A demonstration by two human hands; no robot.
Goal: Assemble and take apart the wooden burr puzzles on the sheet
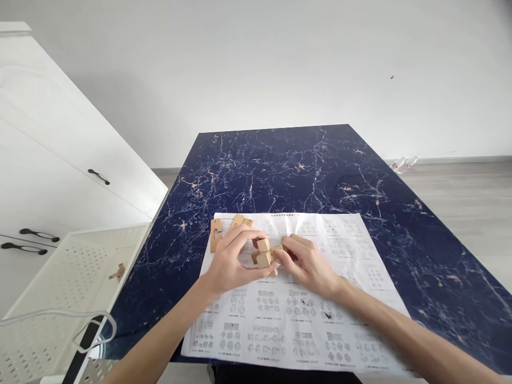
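Observation:
Between my two hands is a wooden burr puzzle, made of pale notched blocks fitted crosswise. My left hand grips it from the left, fingers over the top and thumb below. From the right, my right hand pinches a block that sticks out of the puzzle; its fingertips partly hide that block. Beyond my left hand lie a flat wooden piece with a cut-out slot and more wooden pieces, partly covered by my fingers. Under everything spreads a printed instruction sheet with rows of small diagrams.
The sheet rests on a dark blue marble-patterned table. To the left, a white perforated shelf carries a small wooden piece and a white cable. A white cabinet stands beyond it. Clear bottles are on the floor at right.

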